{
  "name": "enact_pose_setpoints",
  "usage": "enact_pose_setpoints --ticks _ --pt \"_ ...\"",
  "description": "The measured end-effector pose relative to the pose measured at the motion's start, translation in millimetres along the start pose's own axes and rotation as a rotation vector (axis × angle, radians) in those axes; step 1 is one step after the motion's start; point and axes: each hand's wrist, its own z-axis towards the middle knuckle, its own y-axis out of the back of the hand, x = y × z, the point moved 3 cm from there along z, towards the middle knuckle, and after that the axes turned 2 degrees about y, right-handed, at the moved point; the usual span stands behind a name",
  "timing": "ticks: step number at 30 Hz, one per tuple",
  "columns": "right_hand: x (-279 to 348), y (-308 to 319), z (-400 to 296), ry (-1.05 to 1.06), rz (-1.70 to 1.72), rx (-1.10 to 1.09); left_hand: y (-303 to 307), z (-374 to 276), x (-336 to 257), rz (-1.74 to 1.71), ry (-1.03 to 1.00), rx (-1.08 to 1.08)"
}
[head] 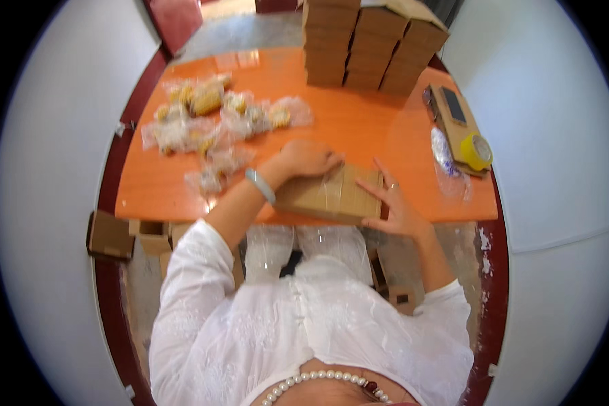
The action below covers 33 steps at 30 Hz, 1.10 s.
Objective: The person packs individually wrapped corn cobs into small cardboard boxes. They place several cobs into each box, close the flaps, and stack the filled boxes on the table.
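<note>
A closed flat cardboard box (309, 199) lies at the table's near edge, in front of my body. A strip of clear tape (333, 189) runs across its top. Bent over the box's far left part, my left hand (308, 156) has its fingers curled near the far edge; what lies under them is hidden. At the right end, my right hand (398, 205) spans the box, thumb on the near side and fingers spread over the top and far side.
Several plastic-wrapped corn pieces (208, 101) are spread across the left of the orange table (355, 129). Stacked cardboard boxes (370, 48) stand at the back. On the right, flat cardboard (444, 109) carries a phone (453, 105) and a yellow tape roll (476, 151). An open box (110, 236) stands below left.
</note>
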Motion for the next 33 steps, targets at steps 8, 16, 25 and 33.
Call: enact_pose_setpoints --ticks 8,16,25,33 --pt "36 -5 -9 0.027 -0.096 0.041 4 1 -14 0.055 0.008 0.149" --pt "45 -8 -12 0.07 -0.119 -0.118 36 -7 0 -0.253 -0.122 -0.372" --pt "57 48 -26 -0.102 -0.106 -0.336 91 -36 59 -0.708 -0.165 -0.651" --pt "65 183 3 -0.08 -0.047 -0.688 223 29 82 -0.839 -0.014 -0.624"
